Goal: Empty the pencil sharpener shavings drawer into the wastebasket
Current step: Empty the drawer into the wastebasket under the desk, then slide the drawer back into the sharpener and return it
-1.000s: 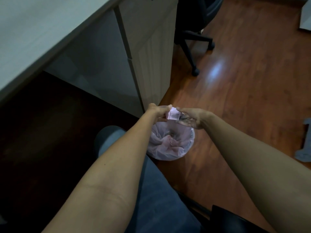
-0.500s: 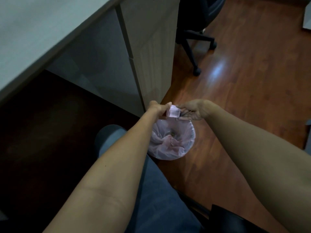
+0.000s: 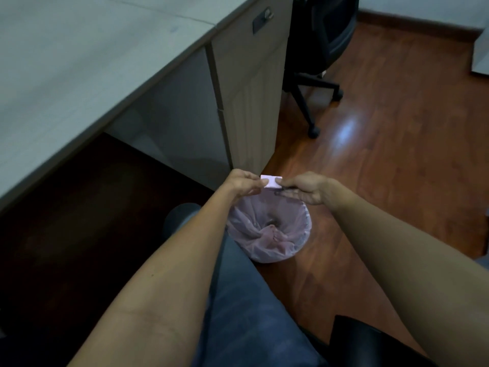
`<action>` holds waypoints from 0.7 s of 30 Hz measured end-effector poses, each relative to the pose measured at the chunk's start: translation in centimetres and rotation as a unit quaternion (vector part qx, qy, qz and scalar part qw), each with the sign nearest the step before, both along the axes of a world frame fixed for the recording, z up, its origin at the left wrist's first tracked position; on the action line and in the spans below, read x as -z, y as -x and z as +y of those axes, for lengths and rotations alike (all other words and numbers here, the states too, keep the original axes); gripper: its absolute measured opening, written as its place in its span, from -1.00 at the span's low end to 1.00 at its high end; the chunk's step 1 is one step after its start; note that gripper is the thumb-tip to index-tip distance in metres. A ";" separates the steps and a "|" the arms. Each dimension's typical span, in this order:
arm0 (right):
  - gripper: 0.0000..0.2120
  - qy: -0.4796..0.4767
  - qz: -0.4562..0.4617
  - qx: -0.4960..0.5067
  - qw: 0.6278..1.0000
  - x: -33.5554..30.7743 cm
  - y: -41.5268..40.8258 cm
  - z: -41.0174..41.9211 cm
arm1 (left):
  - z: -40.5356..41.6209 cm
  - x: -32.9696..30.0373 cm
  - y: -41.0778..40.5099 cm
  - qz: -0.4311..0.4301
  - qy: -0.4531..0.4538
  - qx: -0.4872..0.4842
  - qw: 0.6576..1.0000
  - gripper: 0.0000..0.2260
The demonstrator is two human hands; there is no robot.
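Both hands — left hand (image 3: 244, 184), right hand (image 3: 308, 188) — pinch boxy pink drawer (image 3: 271, 181) above crinkly-lined wastebasket (image 3: 296, 245)

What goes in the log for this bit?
both hands pinch pink sharpener | left hand | right hand | above lined wastebasket

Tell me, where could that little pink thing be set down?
The grey desk top at upper left is bare. So is the wood floor between the wastebasket and office chair. It is crowded where both hands pinch the pink sharpener.
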State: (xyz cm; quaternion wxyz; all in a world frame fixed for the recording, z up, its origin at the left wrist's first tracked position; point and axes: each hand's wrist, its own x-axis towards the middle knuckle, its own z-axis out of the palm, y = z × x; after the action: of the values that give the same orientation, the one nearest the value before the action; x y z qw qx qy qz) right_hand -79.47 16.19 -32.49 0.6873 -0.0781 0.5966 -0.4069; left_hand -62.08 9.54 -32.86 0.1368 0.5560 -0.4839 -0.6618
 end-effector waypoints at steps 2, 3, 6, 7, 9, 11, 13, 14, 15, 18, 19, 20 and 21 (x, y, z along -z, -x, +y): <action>-0.63 0.044 0.009 -0.012 0.999 -0.6 0.1 0.3 | 0.2 -0.7 -1.0 0.029 0.021 0.011 0.999 -0.56; -0.61 0.062 0.016 -0.029 0.998 -1.0 0.2 0.5 | 0.3 -1.1 -1.5 0.040 0.033 0.020 0.998 -0.54; -0.55 0.108 0.055 -0.080 0.989 -1.9 0.2 1.1 | 0.8 -2.6 -2.9 0.068 0.074 0.053 0.994 -0.56; -0.50 0.122 0.070 -0.089 0.986 -2.0 0.2 1.2 | 0.9 -2.8 -3.2 0.074 0.089 0.061 0.991 -0.55; -0.45 0.153 0.094 -0.093 0.979 -2.8 0.0 1.5 | 1.2 -3.3 -3.8 0.085 0.109 0.063 0.988 -0.50; -0.45 0.186 0.116 -0.093 0.971 -3.4 -0.4 1.8 | 1.6 -3.9 -4.3 0.090 0.134 0.063 0.985 -0.46; -0.46 0.216 0.144 -0.091 0.961 -3.9 -0.7 2.0 | 1.9 -4.4 -4.6 0.100 0.158 0.058 0.981 -0.45; -0.45 0.231 0.162 -0.093 0.955 -4.2 -0.9 2.1 | 2.0 -4.9 -4.8 0.110 0.168 0.052 0.978 -0.46; -0.44 0.243 0.180 -0.096 0.948 -4.5 -1.0 2.1 | 2.1 -5.4 -4.9 0.115 0.180 0.048 0.976 -0.48; -0.47 0.279 0.220 -0.095 0.930 -6.4 -1.5 2.0 | 2.1 -7.0 -5.2 0.122 0.213 0.038 0.969 -0.51; -0.47 0.290 0.221 -0.089 0.927 -7.1 -1.6 1.9 | 2.0 -7.7 -5.3 0.122 0.223 0.037 0.966 -0.52; -0.46 0.298 0.221 -0.084 0.925 -7.9 -1.7 1.8 | 2.0 -8.4 -5.3 0.125 0.230 0.037 0.964 -0.52; -0.46 0.307 0.223 -0.084 0.921 -8.8 -1.8 1.8 | 2.0 -9.4 -5.4 0.123 0.240 0.037 0.962 -0.51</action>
State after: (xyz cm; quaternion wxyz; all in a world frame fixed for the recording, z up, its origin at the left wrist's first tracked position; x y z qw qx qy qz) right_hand -77.71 17.98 -23.69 0.5101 -0.4239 0.5714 -0.4834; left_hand -56.64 11.52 -23.46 0.3004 0.4025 -0.6284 -0.5941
